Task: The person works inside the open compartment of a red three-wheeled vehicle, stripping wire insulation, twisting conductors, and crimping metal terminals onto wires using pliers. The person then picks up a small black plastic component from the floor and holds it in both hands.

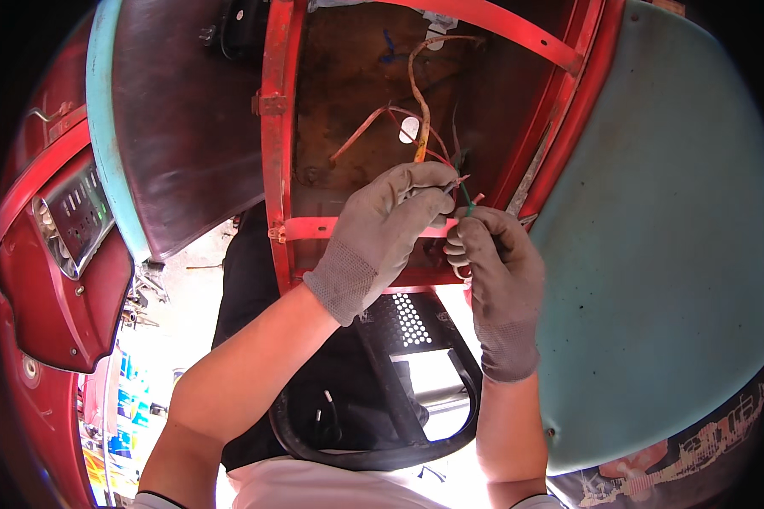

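My gloved left hand [390, 220] is closed at the upper middle, its thumb and forefinger pinching the pink-tipped end of a wire [462, 179]. Just to its right, lower, my gloved right hand [492, 263] pinches a green wire [467, 202] with a pink tip. A yellowish cable [422, 110] and thinner red wires [361, 131] run from inside the red metal frame [278, 85] down toward my fingers. The joins between the wires at my fingertips are too small to make out.
A large teal panel [662, 237] fills the right. A dark, teal-edged panel [178, 119] and red bodywork [34, 280] stand left. Below are a perforated black plate [373, 327] with tubular rails [331, 450], and scattered items [132, 399] on the bright ground.
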{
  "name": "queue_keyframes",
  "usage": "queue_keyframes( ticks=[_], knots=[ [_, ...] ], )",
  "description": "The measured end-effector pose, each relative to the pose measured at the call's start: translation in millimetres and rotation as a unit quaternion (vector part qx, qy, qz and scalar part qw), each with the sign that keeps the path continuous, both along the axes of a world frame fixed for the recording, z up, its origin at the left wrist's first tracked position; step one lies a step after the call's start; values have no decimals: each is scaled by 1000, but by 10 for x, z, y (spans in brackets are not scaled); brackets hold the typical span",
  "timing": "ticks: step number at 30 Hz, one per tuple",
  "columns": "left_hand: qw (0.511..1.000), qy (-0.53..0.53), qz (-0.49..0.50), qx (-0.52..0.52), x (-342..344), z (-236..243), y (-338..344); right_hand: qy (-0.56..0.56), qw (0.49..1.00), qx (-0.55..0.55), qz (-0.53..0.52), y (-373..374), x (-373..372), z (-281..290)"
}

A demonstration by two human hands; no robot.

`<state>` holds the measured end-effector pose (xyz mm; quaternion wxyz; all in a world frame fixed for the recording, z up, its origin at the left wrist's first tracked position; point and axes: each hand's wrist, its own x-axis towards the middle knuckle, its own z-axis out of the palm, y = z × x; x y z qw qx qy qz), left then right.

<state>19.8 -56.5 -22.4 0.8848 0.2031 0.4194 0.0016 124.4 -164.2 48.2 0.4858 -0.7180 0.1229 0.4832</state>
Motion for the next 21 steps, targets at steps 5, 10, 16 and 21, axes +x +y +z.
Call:
queue_keyframes(
  ticks=[5, 10, 16, 21],
  knots=[
    [999, -16, -3, -44, 25, 41, 16, 14, 1000, -2, -19, 43, -28, -67],
    [998, -6, -38, 48, 15, 15, -38, 20, 999, -37, -6, 86, 15, -43],
    [997, -5, -66, -40, 72, 21, 85, -33, 998, -36, 36, 53, -6, -32],
    [996, -33, -46, -72, 72, 56, 93, -27, 999, -10, 29, 68, -16, -26]
  ],
)
